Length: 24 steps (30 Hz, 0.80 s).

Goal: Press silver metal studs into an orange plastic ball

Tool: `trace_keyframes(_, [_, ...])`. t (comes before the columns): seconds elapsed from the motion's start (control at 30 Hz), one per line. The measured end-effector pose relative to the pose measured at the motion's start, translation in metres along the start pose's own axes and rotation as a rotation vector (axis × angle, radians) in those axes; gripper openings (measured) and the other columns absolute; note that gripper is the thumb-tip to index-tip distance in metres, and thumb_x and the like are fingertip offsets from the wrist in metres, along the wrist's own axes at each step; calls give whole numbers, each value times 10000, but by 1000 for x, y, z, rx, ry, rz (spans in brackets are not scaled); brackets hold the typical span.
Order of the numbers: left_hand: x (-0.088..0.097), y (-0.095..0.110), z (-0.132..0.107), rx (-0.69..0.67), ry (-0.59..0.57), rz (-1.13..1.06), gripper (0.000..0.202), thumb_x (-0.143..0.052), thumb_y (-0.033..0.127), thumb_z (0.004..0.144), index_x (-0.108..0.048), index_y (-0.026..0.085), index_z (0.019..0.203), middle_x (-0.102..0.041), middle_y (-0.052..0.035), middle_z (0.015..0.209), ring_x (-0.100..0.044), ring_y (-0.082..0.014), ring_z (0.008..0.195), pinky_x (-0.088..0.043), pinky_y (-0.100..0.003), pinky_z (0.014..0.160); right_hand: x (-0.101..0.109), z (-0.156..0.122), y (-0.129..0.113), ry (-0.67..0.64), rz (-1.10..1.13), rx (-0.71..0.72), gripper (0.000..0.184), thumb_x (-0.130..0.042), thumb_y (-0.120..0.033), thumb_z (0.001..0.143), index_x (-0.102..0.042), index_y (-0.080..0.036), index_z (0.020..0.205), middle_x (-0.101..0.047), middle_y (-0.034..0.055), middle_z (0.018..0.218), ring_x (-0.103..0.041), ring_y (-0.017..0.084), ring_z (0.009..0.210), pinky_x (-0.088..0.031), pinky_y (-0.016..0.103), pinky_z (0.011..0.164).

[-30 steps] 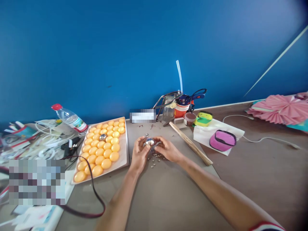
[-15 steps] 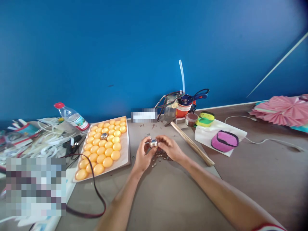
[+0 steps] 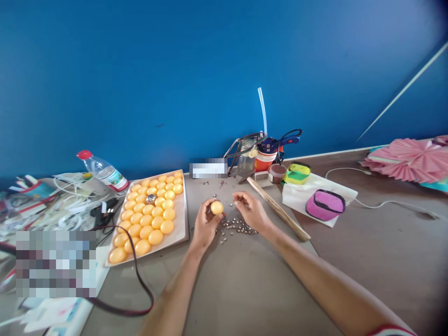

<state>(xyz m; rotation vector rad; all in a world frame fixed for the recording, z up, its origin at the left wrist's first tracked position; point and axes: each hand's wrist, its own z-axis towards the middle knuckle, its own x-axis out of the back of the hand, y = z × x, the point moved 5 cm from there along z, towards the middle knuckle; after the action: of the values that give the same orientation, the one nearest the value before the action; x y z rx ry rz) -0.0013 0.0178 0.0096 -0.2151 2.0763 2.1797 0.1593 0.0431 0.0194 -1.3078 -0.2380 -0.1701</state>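
Note:
My left hand (image 3: 205,226) is closed round an orange ping-pong ball (image 3: 217,207), its plain side facing me. To its right, my right hand (image 3: 251,212) is apart from the ball with loosely curled fingers; I see nothing held in them. One tiny silver piece (image 3: 231,205) shows near its fingertips. Below and between the hands lies a scatter of small shiny silver pieces (image 3: 240,227) on the grey table mat (image 3: 238,280). At the left, a shallow white tray (image 3: 181,212) holds rows of similar orange balls (image 3: 156,237), among them one silver-covered ball (image 3: 150,199).
A bundle of thin wooden sticks (image 3: 280,210) lies right of my hands. Beyond are a glass jar (image 3: 246,163), an orange cup (image 3: 265,162) with tools, and purple (image 3: 325,205) and yellow-green (image 3: 297,173) pouches on white paper. A water bottle (image 3: 108,175) leans behind the tray; a dark cable (image 3: 142,280) loops nearby.
My right hand has let go of the ball and moved slightly right. The ball in my left hand showed a silver-studded side before; now its plain orange side shows.

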Motion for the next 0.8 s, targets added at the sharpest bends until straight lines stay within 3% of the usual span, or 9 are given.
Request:
trace_keyframes(0.17, [0, -3, -1, 11, -14, 18, 457, -680, 252, 695, -465, 197, 1094, -545, -75, 1098, -639, -175, 853, -485, -316, 806, -5, -5, -1, -94, -660, 81, 213, -498, -183, 786, -618, -162, 961, -620, 106, 995, -535, 224, 934, -346, 350, 837])
trace_keyframes(0.27, [2, -5, 0, -13, -2, 25, 436, -666, 227, 702, -429, 204, 1068, -536, -55, 1053, -644, -179, 866, -482, -311, 801, -9, -9, -4, -203, -836, 75, 234, -516, -247, 806, -626, -169, 997, -611, 112, 1010, -511, 238, 970, -307, 350, 857])
trace_keyframes(0.43, [10, -11, 3, -29, 69, 86, 437, -681, 238, 681, -423, 196, 1031, -527, -35, 998, -628, -153, 821, -490, -314, 785, -13, -12, -9, -285, -922, 86, 242, -491, -275, 831, -626, -182, 1008, -602, 106, 986, -499, 233, 962, -280, 343, 849])
trace_keyframes(0.6, [18, -14, 6, -58, 183, 148, 485, -697, 279, 669, -451, 190, 1076, -524, -61, 1054, -588, -147, 843, -506, -325, 785, -10, -8, -4, -187, -913, 127, 336, -456, -200, 833, -559, -171, 1151, -575, 110, 1082, -477, 226, 986, -281, 327, 850])
trace_keyframes(0.8, [16, -15, 6, -23, 128, 182, 457, -670, 309, 697, -484, 178, 1093, -546, -62, 1025, -608, -149, 781, -515, -342, 776, -13, 0, 10, -202, -912, 136, 337, -421, -171, 851, -587, -242, 1136, -579, 87, 1000, -467, 211, 959, -283, 316, 814])
